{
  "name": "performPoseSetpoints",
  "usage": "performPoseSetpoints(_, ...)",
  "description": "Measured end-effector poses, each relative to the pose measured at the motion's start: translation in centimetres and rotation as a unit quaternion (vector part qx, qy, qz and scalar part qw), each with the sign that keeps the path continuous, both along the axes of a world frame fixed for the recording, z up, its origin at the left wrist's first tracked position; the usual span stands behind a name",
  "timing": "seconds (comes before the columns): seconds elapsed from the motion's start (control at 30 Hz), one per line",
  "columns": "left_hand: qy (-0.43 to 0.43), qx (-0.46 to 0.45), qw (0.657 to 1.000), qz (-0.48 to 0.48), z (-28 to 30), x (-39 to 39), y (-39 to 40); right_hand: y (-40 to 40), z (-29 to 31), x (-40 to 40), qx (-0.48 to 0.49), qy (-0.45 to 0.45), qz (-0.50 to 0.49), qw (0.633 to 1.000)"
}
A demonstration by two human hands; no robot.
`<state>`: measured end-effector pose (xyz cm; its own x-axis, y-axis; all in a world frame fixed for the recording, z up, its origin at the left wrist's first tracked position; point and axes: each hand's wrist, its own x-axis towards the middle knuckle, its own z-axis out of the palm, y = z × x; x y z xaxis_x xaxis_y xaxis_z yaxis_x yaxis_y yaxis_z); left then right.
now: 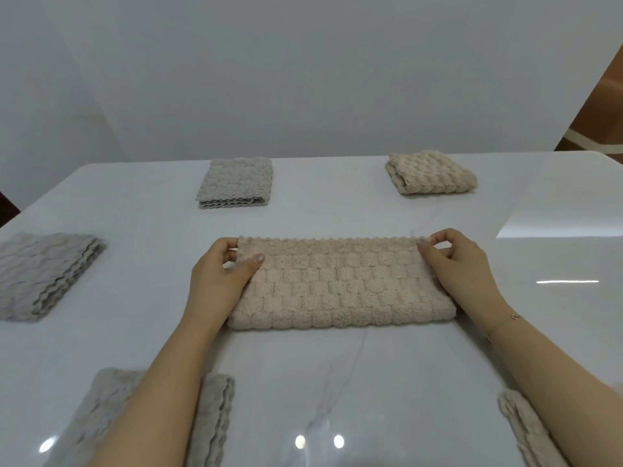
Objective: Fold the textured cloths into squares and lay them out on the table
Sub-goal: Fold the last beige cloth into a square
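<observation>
A beige textured cloth [340, 284], folded into a long rectangle, lies in the middle of the white table [337, 382]. My left hand [220, 274] pinches its far left corner between thumb and fingers. My right hand [455, 261] pinches the far right corner in the same way. Both far corners sit level along the cloth's back edge.
Folded squares lie around: a grey one [236, 182] at the back left, a beige one [429, 171] at the back right, a grey one [40, 274] at the left edge, a grey one [215, 409] under my left forearm, a beige one [526, 429] under my right forearm.
</observation>
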<state>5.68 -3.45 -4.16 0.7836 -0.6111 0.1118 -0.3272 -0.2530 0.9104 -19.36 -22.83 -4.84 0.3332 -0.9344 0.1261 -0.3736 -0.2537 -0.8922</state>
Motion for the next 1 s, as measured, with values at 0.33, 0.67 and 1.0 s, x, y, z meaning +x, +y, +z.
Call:
performPoseSetpoints(0.33, -0.107, 0.031, 0.991, 0.072, -0.9, -0.2, -0.4, -0.4, -0.3, 0.7, -0.079, 0.104, -0.012, 0.991)
performPoseSetpoints(0.67, -0.116, 0.040, 0.989, 0.077, -1.1, 0.0, -0.6, -1.8, -0.5, 1.6, -0.119, 0.225, -0.001, 0.967)
performPoseSetpoints(1.0, -0.110, 0.032, 0.991, 0.075, -0.8, 0.0, -0.6, -1.4, 0.0, 1.5, -0.122, 0.208, -0.009, 0.970)
